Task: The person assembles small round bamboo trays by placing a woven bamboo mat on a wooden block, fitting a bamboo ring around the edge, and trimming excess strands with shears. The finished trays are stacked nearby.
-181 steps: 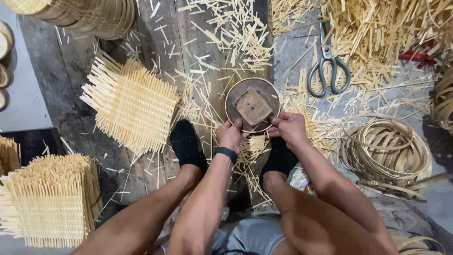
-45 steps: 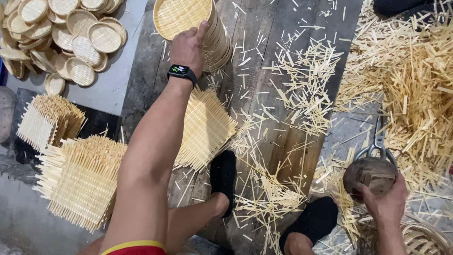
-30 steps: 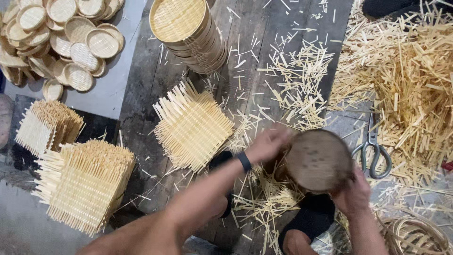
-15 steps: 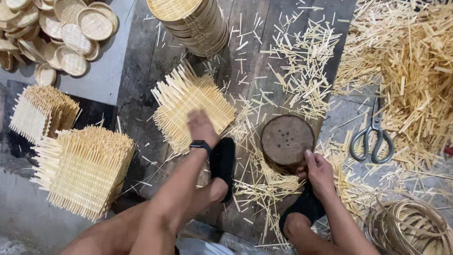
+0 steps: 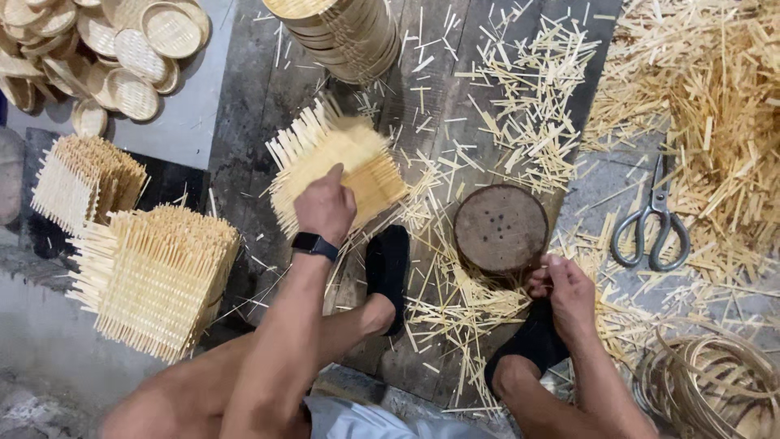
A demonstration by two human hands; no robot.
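My left hand (image 5: 325,207) grips the top square woven bamboo mat (image 5: 357,158) of a small pile on the dark plank floor. The mat is blurred and tilted up off the pile. My right hand (image 5: 562,286) holds the near rim of a round dark wooden disc (image 5: 500,228) with small holes in its face. The disc rests among loose bamboo slivers between my feet in black socks (image 5: 388,272). A black watch sits on my left wrist.
Scissors (image 5: 650,223) lie right of the disc. A stack of round woven baskets (image 5: 345,36) stands at the top. Small woven trays (image 5: 122,49) lie top left. Two stacks of square mats (image 5: 154,276) stand left. Bamboo hoops (image 5: 707,390) lie bottom right, and a heap of strips (image 5: 707,89) top right.
My left hand came from the basket stack to the mat pile and now lifts the top mat. My right hand brought the round disc down onto the floor.
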